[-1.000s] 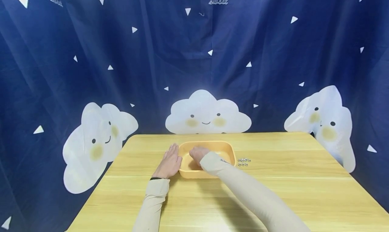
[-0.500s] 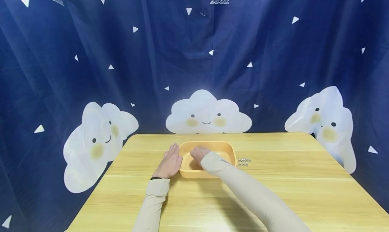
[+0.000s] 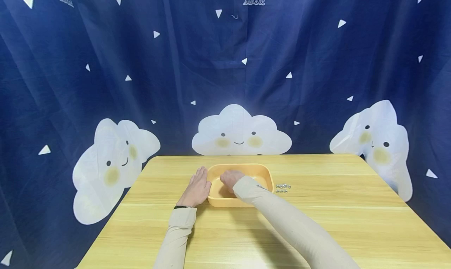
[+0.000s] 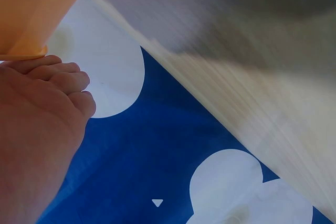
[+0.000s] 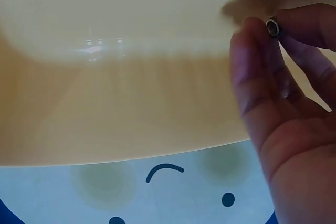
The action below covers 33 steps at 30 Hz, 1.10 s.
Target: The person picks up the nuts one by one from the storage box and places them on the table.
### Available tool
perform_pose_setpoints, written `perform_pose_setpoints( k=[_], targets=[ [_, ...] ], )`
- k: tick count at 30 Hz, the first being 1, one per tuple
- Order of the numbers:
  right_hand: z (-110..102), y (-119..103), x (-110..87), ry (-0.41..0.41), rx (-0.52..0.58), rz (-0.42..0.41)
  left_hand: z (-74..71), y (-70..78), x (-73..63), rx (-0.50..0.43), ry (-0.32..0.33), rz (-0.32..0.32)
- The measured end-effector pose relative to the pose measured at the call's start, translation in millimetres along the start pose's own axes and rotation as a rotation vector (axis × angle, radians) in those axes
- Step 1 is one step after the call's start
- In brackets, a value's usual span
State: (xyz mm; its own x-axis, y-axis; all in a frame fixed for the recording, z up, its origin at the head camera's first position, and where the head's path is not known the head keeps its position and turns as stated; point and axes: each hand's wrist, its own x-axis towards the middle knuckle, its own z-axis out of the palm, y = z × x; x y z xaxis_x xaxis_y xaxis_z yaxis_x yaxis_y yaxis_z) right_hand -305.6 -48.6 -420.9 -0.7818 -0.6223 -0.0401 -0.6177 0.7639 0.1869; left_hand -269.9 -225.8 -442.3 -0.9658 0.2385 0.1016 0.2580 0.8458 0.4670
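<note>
A shallow orange-yellow tray [image 3: 225, 202] with rounded corners stands on the wooden table. My left hand [image 3: 195, 187] lies along the tray's left side, fingers extended; in the left wrist view its fingertips [image 4: 52, 60] touch the tray's rim. My right hand [image 3: 231, 179] reaches down inside the tray. In the right wrist view, its thumb and fingers pinch a small round metal piece [image 5: 272, 28] with a dark centre and a shiny rim, above the tray floor. The head view hides this piece behind the hand.
Right of the tray, several small silvery metal pieces [image 3: 281, 186] lie in two short rows on the table [image 3: 317, 206]. A small grey bit [image 3: 260, 186] shows inside the tray beside the right cuff. Behind the table hangs a dark blue curtain [image 3: 211, 77] with white clouds.
</note>
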Motion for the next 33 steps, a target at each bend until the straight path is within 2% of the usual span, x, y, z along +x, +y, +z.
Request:
perform_pose_setpoints(
  k=[5, 10, 18, 26, 29, 33],
  targets=[
    [-2.2, 0.4, 2.7, -0.018, 0.024, -0.048, -0.4, -0.4, -0.9, 0.003, -0.001, -0.003],
    [-4.9, -0.6, 0.6, -0.004, 0.016, -0.081, 0.1, -0.8, -1.4, -0.003, 0.001, -0.002],
    [-3.6, 1.7, 1.9, -0.014, 0.031, -0.090, 0.5, -1.4, -1.2, -0.007, -0.001, -0.002],
    [-2.1, 7.5, -1.1, 0.037, -0.023, -0.131, 1.3, -1.3, 1.0, -0.021, 0.001, 0.000],
    [-3.2, 10.8, -5.4, 0.034, -0.003, -0.134, 1.9, -2.5, 1.6, -0.015, -0.006, -0.006],
    [-6.8, 15.8, -13.2, -0.006, 0.077, -0.096, 2.0, -4.0, 1.5, -0.011, -0.015, -0.013]
  ],
)
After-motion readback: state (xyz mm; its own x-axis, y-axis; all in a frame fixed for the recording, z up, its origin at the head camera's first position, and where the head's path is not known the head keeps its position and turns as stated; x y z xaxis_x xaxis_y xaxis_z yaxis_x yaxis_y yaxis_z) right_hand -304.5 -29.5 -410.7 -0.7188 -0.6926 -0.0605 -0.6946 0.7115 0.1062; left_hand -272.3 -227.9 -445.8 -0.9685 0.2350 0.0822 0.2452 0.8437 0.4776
